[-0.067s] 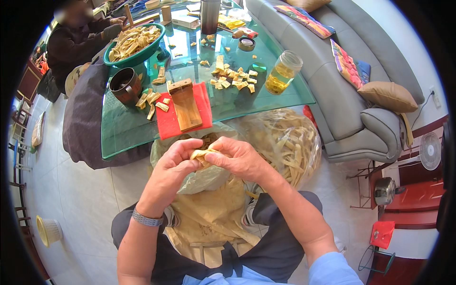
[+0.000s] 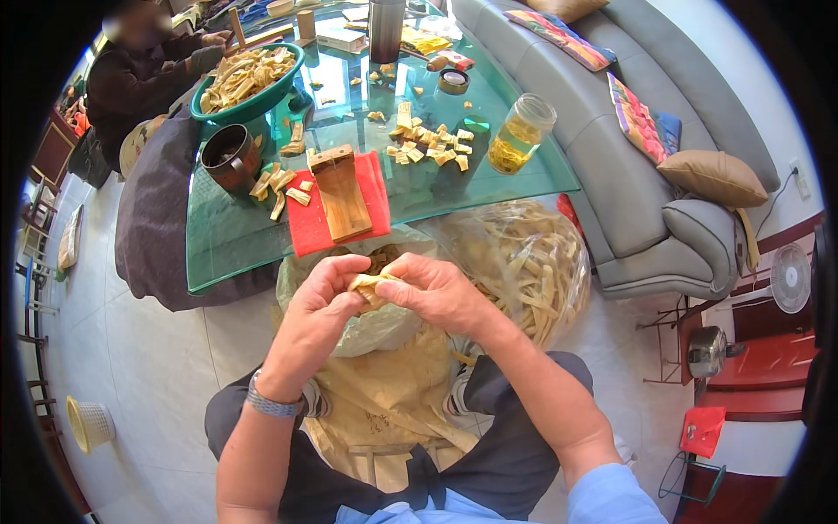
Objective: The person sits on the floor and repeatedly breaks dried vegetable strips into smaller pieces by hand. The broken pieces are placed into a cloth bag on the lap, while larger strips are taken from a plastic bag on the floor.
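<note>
Between my two hands is a pale yellow dried strip, folded or curled (image 2: 370,288). My left hand (image 2: 319,307) pinches its left end with thumb and fingers. From the other side my right hand (image 2: 443,295) grips it, the thumb pressed along the top. Fingers hide part of the strip. Below the hands gapes a pale plastic bag (image 2: 362,336); some darker pieces show inside. Just beyond, on the table edge, a wooden block tool with a raised crosspiece (image 2: 345,205) rests on a red sheet (image 2: 305,229).
A clear bag of long dried strips (image 2: 546,271) stands right of my hands. The glass table (image 2: 436,196) carries cut pieces (image 2: 432,144), a dark mug (image 2: 230,159), a jar of yellow liquid (image 2: 521,135) and a green basin of strips (image 2: 218,112). Another person (image 2: 131,79) sits far left; a grey sofa (image 2: 602,170) stands right.
My left wrist has shifted very slightly, and the strip has turned a little between my fingers. Everything else stays as it was.
</note>
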